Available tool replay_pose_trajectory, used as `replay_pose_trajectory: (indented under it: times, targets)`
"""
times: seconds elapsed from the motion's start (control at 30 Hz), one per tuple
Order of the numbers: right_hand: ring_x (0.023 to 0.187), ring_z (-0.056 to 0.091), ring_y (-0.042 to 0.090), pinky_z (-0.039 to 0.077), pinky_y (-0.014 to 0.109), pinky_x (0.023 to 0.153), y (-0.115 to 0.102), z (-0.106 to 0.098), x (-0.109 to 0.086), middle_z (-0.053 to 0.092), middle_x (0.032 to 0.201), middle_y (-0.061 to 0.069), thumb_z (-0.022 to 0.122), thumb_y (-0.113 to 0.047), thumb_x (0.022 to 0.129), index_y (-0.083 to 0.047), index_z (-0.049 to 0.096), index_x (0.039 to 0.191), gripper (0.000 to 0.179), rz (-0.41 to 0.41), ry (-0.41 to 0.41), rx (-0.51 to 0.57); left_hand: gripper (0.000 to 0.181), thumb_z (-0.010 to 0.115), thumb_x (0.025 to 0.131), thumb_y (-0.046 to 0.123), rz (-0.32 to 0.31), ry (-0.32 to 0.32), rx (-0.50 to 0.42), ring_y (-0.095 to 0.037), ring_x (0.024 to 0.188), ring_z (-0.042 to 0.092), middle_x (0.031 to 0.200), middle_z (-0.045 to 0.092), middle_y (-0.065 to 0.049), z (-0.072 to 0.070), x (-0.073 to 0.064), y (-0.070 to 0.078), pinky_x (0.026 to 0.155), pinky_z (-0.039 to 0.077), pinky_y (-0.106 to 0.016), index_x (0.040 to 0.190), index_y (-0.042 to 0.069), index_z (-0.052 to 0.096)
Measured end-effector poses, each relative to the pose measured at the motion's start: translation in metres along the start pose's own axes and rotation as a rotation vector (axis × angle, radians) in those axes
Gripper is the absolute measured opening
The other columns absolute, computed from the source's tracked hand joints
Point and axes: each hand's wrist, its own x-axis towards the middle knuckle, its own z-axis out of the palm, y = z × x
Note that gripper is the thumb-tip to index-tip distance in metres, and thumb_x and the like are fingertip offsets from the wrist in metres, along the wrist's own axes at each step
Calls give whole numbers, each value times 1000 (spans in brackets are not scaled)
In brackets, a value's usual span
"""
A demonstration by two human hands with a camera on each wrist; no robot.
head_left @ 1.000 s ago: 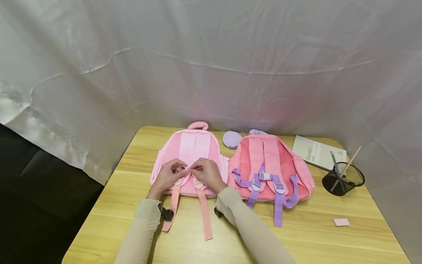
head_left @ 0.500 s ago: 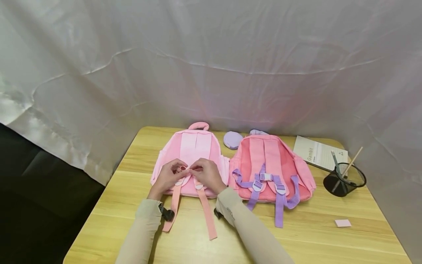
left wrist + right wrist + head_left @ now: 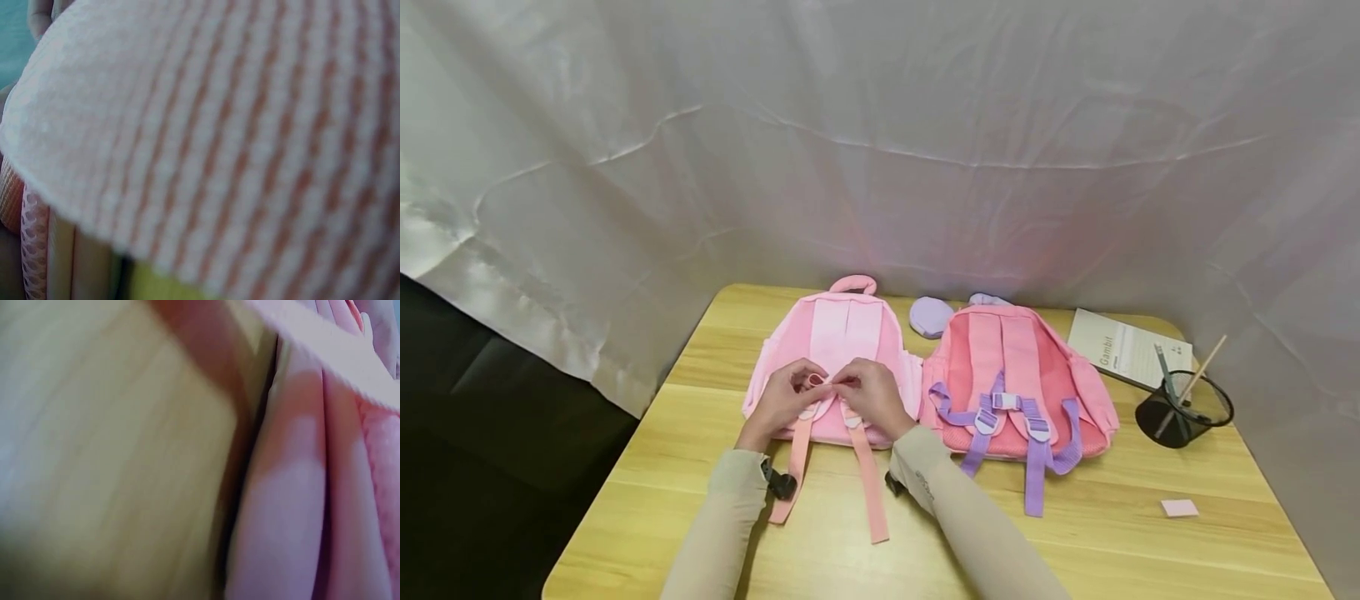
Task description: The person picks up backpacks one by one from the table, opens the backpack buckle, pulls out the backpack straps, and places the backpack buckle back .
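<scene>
The light pink backpack [image 3: 844, 329] lies on the table with its shoulder straps facing up. Over its lower middle, my left hand [image 3: 781, 402] and my right hand [image 3: 874, 398] meet at the fingertips, pinching a short chest strap between them. A small loop of that strap [image 3: 815, 380] shows at my left fingers; the pinched parts are mostly hidden. Two peach strap tails [image 3: 870, 496] hang towards the front edge. Blurred ribbed webbing [image 3: 237, 144] fills the left wrist view. In the right wrist view a pale pink strap [image 3: 325, 347] crosses above the backpack's folded lower edge.
A coral backpack [image 3: 1018, 342] with purple straps lies against the pink one on the right. Behind them sits a round lilac pouch [image 3: 929, 317]. Further right are a notebook [image 3: 1127, 346], a black mesh pen cup [image 3: 1172, 421] and a small pink card [image 3: 1180, 507].
The loose end of the right-hand peach tail has swung slightly to the right and partly back. Both hands keep almost the same place and pinch.
</scene>
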Motion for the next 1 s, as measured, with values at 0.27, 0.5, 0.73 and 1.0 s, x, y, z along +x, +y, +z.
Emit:
replay_pose_trajectory:
  times: [0.27, 0.5, 0.73, 1.0]
  targets:
    - [80, 67, 10, 54, 25, 76, -3, -1, -1, 73, 86, -3, 85, -16, 87, -14, 82, 90, 5, 5, 22, 9, 24, 84, 89, 24, 39, -14, -14, -11, 69, 57, 84, 71, -8, 1, 1, 1, 62, 45, -21, 105, 12, 71]
    - [78, 65, 9, 53, 23, 73, 0, -6, -3, 73, 86, -3, 86, -19, 86, -15, 82, 93, 9, -6, 10, 17, 25, 81, 91, 16, 6, -5, 12, -11, 70, 54, 88, 70, -16, 0, 1, 5, 61, 43, -20, 110, 5, 70]
    - [77, 63, 8, 52, 23, 72, 3, -4, -2, 72, 86, -3, 84, -14, 87, -14, 82, 92, 5, -8, 9, 0, 26, 83, 90, 24, 15, -10, 10, -11, 70, 56, 87, 71, -8, -2, 2, 1, 62, 45, -21, 108, 11, 71]
    - [81, 66, 7, 53, 22, 76, 1, 1, 0, 73, 88, -3, 83, -14, 88, -14, 82, 93, 5, 10, -19, 26, 21, 84, 89, 25, 34, -7, 20, -13, 72, 59, 89, 73, -3, -1, 1, -3, 62, 47, -23, 104, 16, 71]
